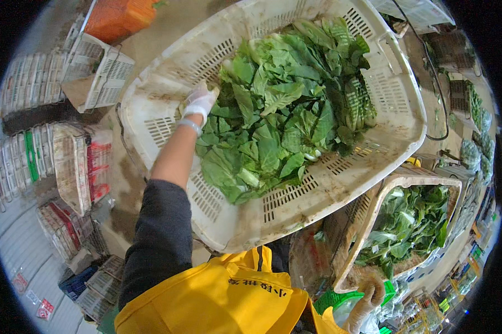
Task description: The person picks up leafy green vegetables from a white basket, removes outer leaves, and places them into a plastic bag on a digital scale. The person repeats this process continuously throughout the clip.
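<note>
A large white plastic basket [230,238] with slotted, dirt-stained walls lies before me, tilted in view. Leafy greens [271,121] with pale stems cover much of its floor. My left hand [200,100], in a thin white glove, reaches inside at the left end and touches the edge of the leaves. Its fingertips are hidden, so its grip is unclear. Low on the right, my right hand [371,290], also gloved, is curled close to the lower corner of a second basket [361,250]. Whether it holds anything cannot be seen. That second basket contains more leafy greens [405,225].
Stacked white crates [34,83] line the left side, with more stacks [19,154] below them. An orange bag [119,18] stands at the far left. A green crate [338,302] is beside my right hand. Bagged greens [472,154] sit at the far right.
</note>
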The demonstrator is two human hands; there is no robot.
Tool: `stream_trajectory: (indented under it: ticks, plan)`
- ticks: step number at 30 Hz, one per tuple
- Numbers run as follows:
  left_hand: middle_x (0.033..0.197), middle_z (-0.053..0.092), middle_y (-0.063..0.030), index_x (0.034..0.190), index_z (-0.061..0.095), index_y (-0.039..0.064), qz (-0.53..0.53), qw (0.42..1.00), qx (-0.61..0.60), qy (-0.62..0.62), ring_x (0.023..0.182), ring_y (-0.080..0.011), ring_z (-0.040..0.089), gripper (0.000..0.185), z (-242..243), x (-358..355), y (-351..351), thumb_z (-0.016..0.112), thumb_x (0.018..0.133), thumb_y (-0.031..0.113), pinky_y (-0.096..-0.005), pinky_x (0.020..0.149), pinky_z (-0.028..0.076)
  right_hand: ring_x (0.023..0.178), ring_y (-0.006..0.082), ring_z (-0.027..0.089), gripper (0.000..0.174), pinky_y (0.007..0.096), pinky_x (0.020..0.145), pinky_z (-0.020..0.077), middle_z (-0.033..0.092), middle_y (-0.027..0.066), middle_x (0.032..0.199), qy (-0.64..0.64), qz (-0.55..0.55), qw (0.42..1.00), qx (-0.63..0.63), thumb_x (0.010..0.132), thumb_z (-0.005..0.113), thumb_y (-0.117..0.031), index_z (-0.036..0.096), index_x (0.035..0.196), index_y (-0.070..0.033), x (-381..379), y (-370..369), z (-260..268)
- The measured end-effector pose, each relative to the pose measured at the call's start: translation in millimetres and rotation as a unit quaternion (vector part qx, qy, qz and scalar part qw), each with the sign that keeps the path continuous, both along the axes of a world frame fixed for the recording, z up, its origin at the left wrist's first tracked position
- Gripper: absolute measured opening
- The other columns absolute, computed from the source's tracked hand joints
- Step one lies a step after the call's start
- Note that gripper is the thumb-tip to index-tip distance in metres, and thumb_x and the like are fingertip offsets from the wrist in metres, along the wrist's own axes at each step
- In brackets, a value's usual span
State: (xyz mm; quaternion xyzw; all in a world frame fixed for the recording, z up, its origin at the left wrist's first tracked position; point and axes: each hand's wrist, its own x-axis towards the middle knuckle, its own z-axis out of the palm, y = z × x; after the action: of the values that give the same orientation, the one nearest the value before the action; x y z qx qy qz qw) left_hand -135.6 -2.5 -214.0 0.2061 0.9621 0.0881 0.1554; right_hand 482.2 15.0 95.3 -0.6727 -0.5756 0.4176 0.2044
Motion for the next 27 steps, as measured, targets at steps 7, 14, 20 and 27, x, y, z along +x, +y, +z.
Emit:
stream_trajectory:
  ticks: [7,14,20,27]
  plan:
    - [0.116,0.065,-0.0245,0.107,0.070,0.001,0.059,0.980,-0.084,-0.170,0.112,-0.0396,0.061,0.040,-96,-47,35,0.053,0.090,0.033,-0.0479,0.090,0.048,0.063,0.0135,0.056,0.020,0.0259,0.056,0.0466,0.066,0.0071,0.086,-0.053,0.026,0.997,0.059,0.092,0.065,-0.020,0.064,0.101,-0.002,-4,-18,-10]
    - [0.139,0.051,-0.0159,0.135,0.052,0.000,0.160,0.906,0.121,-0.372,0.126,-0.0267,0.048,0.060,-50,-36,21,0.053,0.094,0.043,-0.0400,0.104,0.036,0.058,0.0136,0.057,0.025,0.0268,0.053,0.0459,0.065,0.0087,0.079,-0.013,0.041,0.999,0.033,0.094,0.064,-0.025,0.064,0.104,-0.002,-10,-20,-21]
    - [0.128,0.056,-0.0098,0.138,0.046,0.003,0.152,0.873,0.375,-0.273,0.115,-0.0216,0.054,0.075,30,41,0,0.081,0.074,0.020,-0.0357,0.101,0.041,0.060,0.0148,0.060,0.020,0.0260,0.055,0.0477,0.066,0.0110,0.090,0.097,0.049,0.994,0.010,0.092,0.063,-0.016,0.064,0.104,0.000,-41,-10,-17]
    - [0.128,0.054,-0.0057,0.137,0.045,0.011,-0.116,0.678,0.484,-0.541,0.111,-0.0166,0.055,0.086,204,173,-20,0.090,0.064,0.009,-0.0306,0.095,0.049,0.126,0.0219,0.049,0.058,0.0367,0.106,0.0385,0.051,0.0137,0.136,0.216,0.215,0.950,-0.067,0.088,0.066,-0.011,0.043,0.141,-0.003,-176,47,2]
